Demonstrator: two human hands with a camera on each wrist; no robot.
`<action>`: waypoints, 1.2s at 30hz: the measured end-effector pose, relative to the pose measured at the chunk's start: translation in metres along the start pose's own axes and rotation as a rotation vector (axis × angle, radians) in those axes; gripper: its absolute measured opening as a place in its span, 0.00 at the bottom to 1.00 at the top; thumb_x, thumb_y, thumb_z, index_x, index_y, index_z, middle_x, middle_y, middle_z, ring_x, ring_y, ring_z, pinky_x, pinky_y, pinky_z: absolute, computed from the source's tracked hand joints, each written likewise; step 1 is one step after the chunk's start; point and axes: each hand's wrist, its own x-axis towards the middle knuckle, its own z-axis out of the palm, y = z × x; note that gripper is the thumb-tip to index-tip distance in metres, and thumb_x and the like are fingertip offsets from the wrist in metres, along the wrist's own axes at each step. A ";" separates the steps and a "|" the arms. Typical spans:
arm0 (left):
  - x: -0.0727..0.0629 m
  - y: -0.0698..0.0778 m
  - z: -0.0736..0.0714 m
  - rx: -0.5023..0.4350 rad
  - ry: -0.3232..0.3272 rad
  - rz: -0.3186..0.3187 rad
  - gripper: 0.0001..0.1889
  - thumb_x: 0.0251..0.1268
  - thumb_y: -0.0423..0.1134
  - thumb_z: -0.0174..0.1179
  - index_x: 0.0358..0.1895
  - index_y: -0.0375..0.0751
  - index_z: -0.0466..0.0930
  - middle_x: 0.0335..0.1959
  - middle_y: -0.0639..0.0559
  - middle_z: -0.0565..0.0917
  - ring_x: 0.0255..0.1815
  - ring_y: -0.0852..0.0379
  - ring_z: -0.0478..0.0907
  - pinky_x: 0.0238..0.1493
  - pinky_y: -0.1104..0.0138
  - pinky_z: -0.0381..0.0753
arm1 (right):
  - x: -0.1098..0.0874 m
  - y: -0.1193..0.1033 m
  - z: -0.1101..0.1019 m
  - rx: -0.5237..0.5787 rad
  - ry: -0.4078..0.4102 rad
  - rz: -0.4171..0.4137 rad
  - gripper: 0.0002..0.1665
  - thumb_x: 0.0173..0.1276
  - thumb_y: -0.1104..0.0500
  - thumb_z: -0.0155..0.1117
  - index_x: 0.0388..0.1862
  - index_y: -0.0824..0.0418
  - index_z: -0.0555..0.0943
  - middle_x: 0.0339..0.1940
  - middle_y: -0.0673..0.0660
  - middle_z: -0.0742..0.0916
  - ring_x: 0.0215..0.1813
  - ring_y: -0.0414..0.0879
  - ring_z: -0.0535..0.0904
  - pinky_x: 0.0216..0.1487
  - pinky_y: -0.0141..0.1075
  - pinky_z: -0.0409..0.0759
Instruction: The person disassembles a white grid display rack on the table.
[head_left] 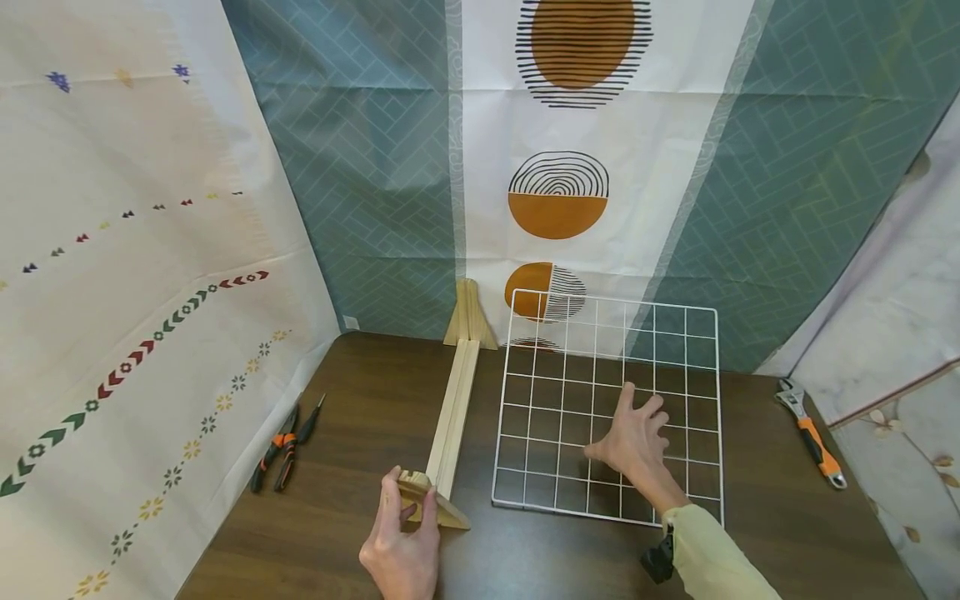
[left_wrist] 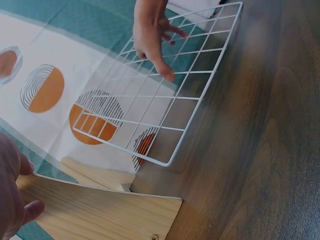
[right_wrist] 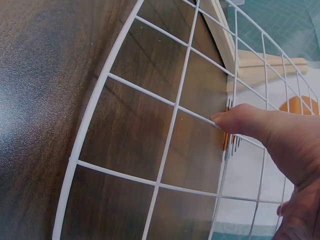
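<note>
My left hand grips the top of the near end piece of a wooden stand, thumb on one side and fingers on the other. A grooved wooden bar runs from there to the far end piece by the curtain. In the left wrist view the near end piece shows a screw near its lower edge. A white wire grid panel stands to the right of the bar. Over its middle, my right hand is spread, thumb held out. In the right wrist view the thumb tip overlaps a grid wire.
Pliers and a screwdriver with a dark handle lie at the left of the brown table. An adjustable wrench lies near the right edge. Patterned curtains hang behind and at both sides.
</note>
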 end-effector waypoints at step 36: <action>-0.004 -0.006 0.002 0.047 0.030 0.018 0.33 0.33 0.28 0.81 0.53 0.37 0.85 0.50 0.46 0.87 0.35 0.47 0.87 0.23 0.58 0.80 | 0.000 -0.002 0.013 -0.023 -0.218 0.079 0.83 0.33 0.47 0.90 0.76 0.71 0.44 0.66 0.89 0.48 0.63 0.86 0.53 0.44 0.76 0.71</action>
